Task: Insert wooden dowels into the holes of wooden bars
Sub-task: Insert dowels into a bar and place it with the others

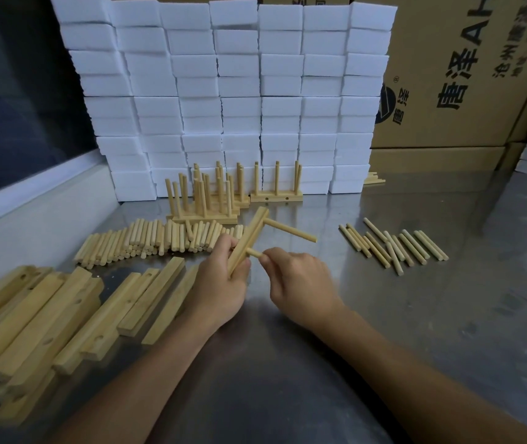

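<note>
Head view shows the left hand (220, 283) gripping a pale wooden bar (247, 240) with one dowel seated, while the right hand (300, 283) pinches a second short wooden dowel (255, 253) at its hole, likely needing a straight push next.

We see two bare forearms, sleeveless to the frame edge, ending in the left hand (220, 283) and right hand (300, 283); no gloves, rings or watch.
</note>
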A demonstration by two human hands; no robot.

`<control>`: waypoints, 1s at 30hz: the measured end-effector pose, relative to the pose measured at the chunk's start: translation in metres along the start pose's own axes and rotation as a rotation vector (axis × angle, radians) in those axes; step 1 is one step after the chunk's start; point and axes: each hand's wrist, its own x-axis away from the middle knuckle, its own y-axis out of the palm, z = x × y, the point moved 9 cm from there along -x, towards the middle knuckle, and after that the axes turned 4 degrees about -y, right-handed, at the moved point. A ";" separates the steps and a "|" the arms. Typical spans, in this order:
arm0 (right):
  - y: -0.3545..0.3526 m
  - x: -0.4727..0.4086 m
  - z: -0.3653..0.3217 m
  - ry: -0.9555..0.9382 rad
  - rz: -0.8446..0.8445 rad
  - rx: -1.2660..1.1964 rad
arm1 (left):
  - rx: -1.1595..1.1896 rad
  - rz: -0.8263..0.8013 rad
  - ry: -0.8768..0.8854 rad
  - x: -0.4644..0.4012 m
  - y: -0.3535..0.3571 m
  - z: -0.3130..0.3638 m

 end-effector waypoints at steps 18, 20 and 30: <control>0.017 -0.002 0.019 0.268 -0.174 -0.341 | -0.150 -0.034 0.069 0.005 0.001 0.013; 0.021 -0.001 0.023 0.393 -0.215 -0.520 | -0.175 -0.029 0.086 0.006 0.000 0.015; 0.030 0.004 0.032 0.526 -0.167 -0.769 | -0.149 -0.041 0.077 0.004 0.003 0.011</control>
